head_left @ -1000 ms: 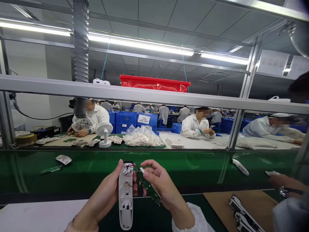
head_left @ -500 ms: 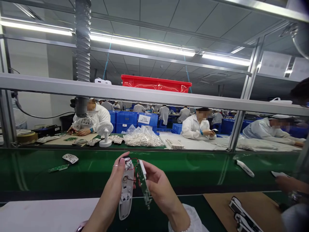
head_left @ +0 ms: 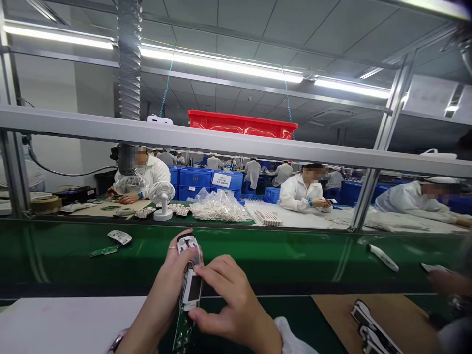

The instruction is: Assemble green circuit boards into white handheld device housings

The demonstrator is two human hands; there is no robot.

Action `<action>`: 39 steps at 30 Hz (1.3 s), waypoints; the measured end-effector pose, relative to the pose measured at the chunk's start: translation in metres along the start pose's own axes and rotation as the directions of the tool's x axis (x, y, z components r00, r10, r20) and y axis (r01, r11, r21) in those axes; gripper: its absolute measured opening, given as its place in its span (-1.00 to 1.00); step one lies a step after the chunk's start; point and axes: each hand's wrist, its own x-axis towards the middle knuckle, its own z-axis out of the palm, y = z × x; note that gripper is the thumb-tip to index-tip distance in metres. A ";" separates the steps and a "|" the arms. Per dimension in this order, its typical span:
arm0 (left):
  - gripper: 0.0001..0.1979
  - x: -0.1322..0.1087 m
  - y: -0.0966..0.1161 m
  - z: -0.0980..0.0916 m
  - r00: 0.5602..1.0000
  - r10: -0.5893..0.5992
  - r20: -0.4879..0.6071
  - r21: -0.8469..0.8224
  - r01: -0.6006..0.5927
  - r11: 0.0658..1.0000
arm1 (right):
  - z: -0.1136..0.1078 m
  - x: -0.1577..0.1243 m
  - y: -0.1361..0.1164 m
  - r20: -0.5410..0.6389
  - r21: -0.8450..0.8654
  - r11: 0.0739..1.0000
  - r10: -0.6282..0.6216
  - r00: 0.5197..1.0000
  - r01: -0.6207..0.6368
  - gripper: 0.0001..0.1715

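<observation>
- Holding a white plastic housing tilted in front of the green conveyor belt: left hand clamped around it, right hand closed over its front, both hands together.
- Green circuit board projecting below the housing.
- Loose white cover touching a second green board on the belt, left.
- White handheld device on the belt, right.
- Co-worker's hand at the right edge.
</observation>
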 end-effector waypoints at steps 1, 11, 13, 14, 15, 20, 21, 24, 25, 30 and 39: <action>-0.43 -0.001 0.002 0.000 1.000 0.011 0.025 -0.002 -0.011 1.000 | 0.000 0.000 0.000 0.014 -0.010 1.000 -0.009 1.000 0.009 -0.40; -0.31 -0.001 0.004 -0.006 0.982 0.058 0.182 0.028 -0.064 0.998 | -0.002 0.001 -0.001 0.077 -0.029 0.999 -0.025 0.997 0.027 -0.40; -0.34 0.000 0.004 -0.008 0.976 0.032 0.214 -0.034 -0.026 0.999 | -0.004 0.001 0.000 0.073 0.008 1.000 -0.004 0.997 0.003 -0.41; -0.38 0.001 0.005 -0.009 0.976 0.019 0.217 -0.064 -0.005 0.998 | -0.005 0.001 0.001 0.073 0.029 0.999 0.012 0.997 -0.014 -0.41; -0.41 0.000 0.006 -0.009 0.976 0.004 0.216 -0.086 0.015 0.996 | -0.006 0.001 0.002 0.074 0.049 0.998 0.024 0.997 -0.028 -0.41; -0.41 -0.004 0.009 -0.010 0.977 -0.040 0.211 -0.068 0.056 0.996 | -0.011 -0.001 0.004 0.084 0.086 0.995 0.039 0.996 -0.046 -0.38; -0.41 -0.005 0.010 -0.011 0.974 -0.038 0.222 -0.050 0.050 0.998 | -0.011 -0.001 0.003 0.086 0.082 0.996 0.038 0.996 -0.045 -0.37; -0.41 -0.006 0.012 -0.013 0.967 -0.035 0.251 0.032 0.028 0.999 | -0.011 0.000 0.001 0.100 0.056 0.998 0.028 0.995 -0.034 -0.35; -0.41 -0.006 0.012 -0.015 0.965 -0.039 0.261 0.066 0.022 0.998 | -0.012 0.000 0.000 0.107 0.045 0.999 0.024 0.994 -0.029 -0.36; -0.41 -0.003 0.010 -0.021 0.955 0.008 0.296 0.179 -0.064 0.982 | -0.014 0.002 -0.003 0.125 -0.054 0.998 -0.011 0.992 0.018 -0.39; -0.59 -0.003 0.010 -0.011 0.969 -0.020 0.246 0.124 -0.011 0.992 | -0.016 0.010 -0.012 0.181 -0.267 0.950 -0.118 0.976 0.165 -0.51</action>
